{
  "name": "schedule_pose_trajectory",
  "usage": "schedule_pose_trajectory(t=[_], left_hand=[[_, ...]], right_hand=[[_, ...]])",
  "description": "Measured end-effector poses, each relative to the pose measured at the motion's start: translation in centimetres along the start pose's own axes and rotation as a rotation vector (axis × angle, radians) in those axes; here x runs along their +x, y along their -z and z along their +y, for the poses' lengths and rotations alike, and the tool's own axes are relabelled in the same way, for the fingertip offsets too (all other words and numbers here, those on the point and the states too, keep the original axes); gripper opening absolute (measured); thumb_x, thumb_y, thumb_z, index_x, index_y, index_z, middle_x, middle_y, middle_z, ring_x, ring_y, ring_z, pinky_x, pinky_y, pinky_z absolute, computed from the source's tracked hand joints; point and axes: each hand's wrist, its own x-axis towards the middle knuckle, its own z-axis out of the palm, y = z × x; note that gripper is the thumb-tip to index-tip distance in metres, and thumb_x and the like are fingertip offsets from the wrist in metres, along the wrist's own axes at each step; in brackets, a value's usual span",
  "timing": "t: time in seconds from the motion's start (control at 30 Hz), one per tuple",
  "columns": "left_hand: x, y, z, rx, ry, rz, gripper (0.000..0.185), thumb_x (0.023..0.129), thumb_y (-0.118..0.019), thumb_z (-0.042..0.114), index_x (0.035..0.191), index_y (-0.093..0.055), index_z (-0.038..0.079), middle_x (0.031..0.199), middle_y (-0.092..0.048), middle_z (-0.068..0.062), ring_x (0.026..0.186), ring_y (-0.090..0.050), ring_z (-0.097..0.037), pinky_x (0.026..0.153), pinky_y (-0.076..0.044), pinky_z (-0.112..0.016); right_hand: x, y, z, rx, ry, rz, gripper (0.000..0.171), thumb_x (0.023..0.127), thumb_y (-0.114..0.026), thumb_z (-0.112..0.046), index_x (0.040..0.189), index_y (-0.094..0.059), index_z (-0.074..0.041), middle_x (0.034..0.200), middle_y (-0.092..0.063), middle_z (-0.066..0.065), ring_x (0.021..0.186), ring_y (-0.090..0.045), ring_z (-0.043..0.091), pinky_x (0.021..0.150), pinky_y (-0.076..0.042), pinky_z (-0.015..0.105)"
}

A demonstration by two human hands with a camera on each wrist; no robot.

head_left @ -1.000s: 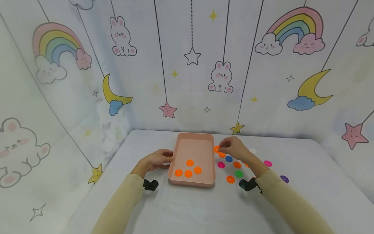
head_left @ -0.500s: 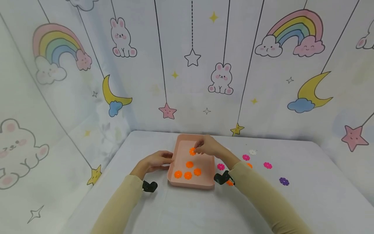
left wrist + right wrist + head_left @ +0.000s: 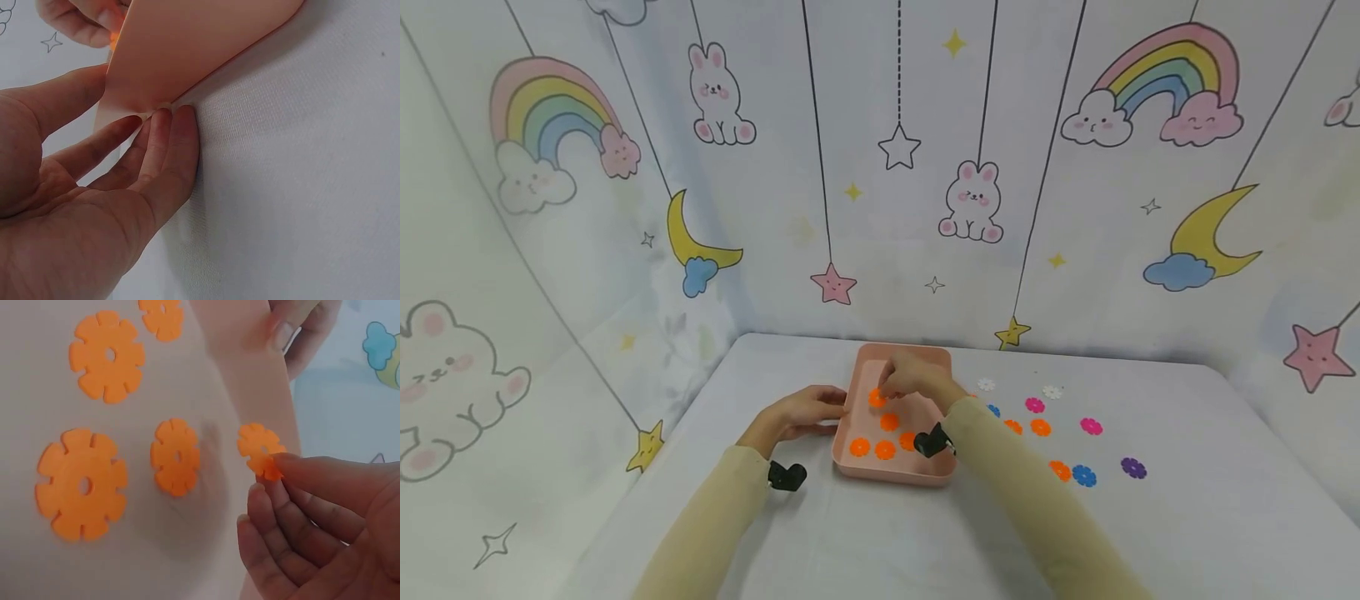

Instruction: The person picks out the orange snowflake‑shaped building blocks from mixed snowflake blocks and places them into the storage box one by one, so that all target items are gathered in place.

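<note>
Since the earlier frames the right hand [image 3: 904,377] has been travelling from the loose discs into the pink tray [image 3: 901,475], carrying 1 orange disc [image 3: 260,449]. That hand is now hovering over the tray's far-left part, thumb and fingertips pinching the disc by its edge, just above the tray floor. The left hand [image 3: 805,410] is resting against the tray's left outer wall, fingers straight and pressing the wall near its base, thumb on the wall above. Inside the tray, 4 more orange discs [image 3: 860,447] are lying flat toward the near end. To the right of the tray, on the white table [image 3: 880,542], loose discs are lying scattered: about 3 orange [image 3: 1041,427], 2 pink [image 3: 1091,426], 2 blue [image 3: 1083,476], 1 purple [image 3: 1132,467], 2 white [image 3: 986,384]. Judged progress: roughly halfway through the orange pieces, with 4 deposited, 1 arriving, some 3 remaining outside.
</note>
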Motion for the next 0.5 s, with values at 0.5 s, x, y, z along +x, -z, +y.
schedule_pose_trajectory(t=[0.5], left_hand=[[-0.2,-0.1,0.1,0.001,0.004,-0.003,0.051,0.102,-0.063,0.012,0.148,-0.047,-0.002,0.149,-0.050,-0.017,0.123,-0.059,-0.028,0.106,-0.052,-0.047]], right_hand=[[1.1,-1.7,0.3,-0.102,-0.091,-0.006,0.007,0.091,-0.070,-0.005,0.097,-0.070,-0.003,0.090,-0.070,0.010,0.083,-0.063,0.024,0.077,-0.057,0.030]])
